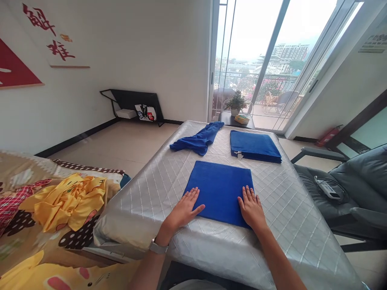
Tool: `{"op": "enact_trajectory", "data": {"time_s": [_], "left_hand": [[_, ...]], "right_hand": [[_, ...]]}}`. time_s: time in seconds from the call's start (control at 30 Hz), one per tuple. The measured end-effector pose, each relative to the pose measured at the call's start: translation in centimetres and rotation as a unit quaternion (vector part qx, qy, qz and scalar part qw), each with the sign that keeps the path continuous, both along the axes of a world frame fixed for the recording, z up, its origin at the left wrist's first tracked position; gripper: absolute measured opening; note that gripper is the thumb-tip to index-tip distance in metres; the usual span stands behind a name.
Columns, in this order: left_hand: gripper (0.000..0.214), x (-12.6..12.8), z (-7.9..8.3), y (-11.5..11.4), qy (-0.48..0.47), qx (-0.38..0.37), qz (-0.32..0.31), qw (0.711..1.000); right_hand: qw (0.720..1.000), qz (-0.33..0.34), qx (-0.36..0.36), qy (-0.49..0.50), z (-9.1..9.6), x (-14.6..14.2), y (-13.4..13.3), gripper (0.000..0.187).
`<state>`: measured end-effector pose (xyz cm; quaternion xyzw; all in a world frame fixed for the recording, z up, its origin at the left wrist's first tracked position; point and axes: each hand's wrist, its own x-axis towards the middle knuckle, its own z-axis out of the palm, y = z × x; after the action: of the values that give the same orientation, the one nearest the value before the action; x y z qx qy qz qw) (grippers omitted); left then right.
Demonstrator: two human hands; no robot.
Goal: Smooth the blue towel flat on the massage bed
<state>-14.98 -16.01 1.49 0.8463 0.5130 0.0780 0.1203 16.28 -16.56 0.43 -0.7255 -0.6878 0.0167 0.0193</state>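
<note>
A folded blue towel (219, 187) lies flat on the silver quilted table cover (151, 193) in front of me. My left hand (185, 209) rests flat on its near left corner, fingers stretched out. My right hand (250, 207) lies flat on its near right corner, fingers together and extended. Neither hand holds anything. Farther back, a crumpled blue towel (198, 139) lies at the left and a folded stack of blue towels (254, 146) at the right.
A bed with a cartoon-print blanket and a yellow garment (69, 201) stands at the left. A grey armchair (347, 189) with a remote sits at the right. Glass balcony doors (256, 60) and a potted plant (236, 104) are behind the table.
</note>
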Motion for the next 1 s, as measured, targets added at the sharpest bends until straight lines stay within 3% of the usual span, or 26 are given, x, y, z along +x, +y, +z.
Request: {"op": "enact_trajectory", "data": {"time_s": [0.1,0.23,0.33,0.4,0.47,0.57,0.67,0.87,1.0], "left_hand": [[0.079,1.8,1.5,0.7,-0.009,-0.007,0.007,1.000],[0.076,8.2,3.1,1.6,-0.031,0.016,-0.117,0.992],[0.073,13.5,2.9,2.7,-0.024,0.041,-0.213,0.976],[0.074,15.6,2.1,3.6,-0.014,0.061,-0.223,0.973],[0.073,16.3,1.2,4.4,-0.010,0.074,-0.208,0.975],[0.071,14.6,0.2,5.4,-0.017,0.090,-0.181,0.979],[0.073,10.6,-0.1,5.9,-0.008,0.086,-0.136,0.987],[0.074,2.1,-0.9,6.0,0.037,0.057,0.047,0.997],[0.076,0.8,-1.3,5.9,0.031,0.059,0.067,0.996]], "right_hand": [[1.000,-0.018,-0.016,0.011,0.3,-0.1,0.0,0.064],[1.000,-0.017,-0.016,0.011,0.5,0.0,0.1,0.064],[1.000,0.009,-0.012,-0.015,0.4,0.2,0.0,0.061],[0.999,0.022,-0.014,-0.027,0.3,0.3,-0.1,0.059],[0.999,0.014,-0.015,-0.028,0.4,0.2,-0.1,0.060],[1.000,-0.008,-0.016,-0.017,0.7,0.0,-0.1,0.062],[1.000,-0.015,-0.020,-0.011,0.8,-0.2,0.1,0.062],[0.999,-0.022,-0.030,-0.015,0.9,-0.3,0.0,0.062],[0.998,-0.015,-0.054,-0.017,1.5,0.0,0.2,0.063]]}}
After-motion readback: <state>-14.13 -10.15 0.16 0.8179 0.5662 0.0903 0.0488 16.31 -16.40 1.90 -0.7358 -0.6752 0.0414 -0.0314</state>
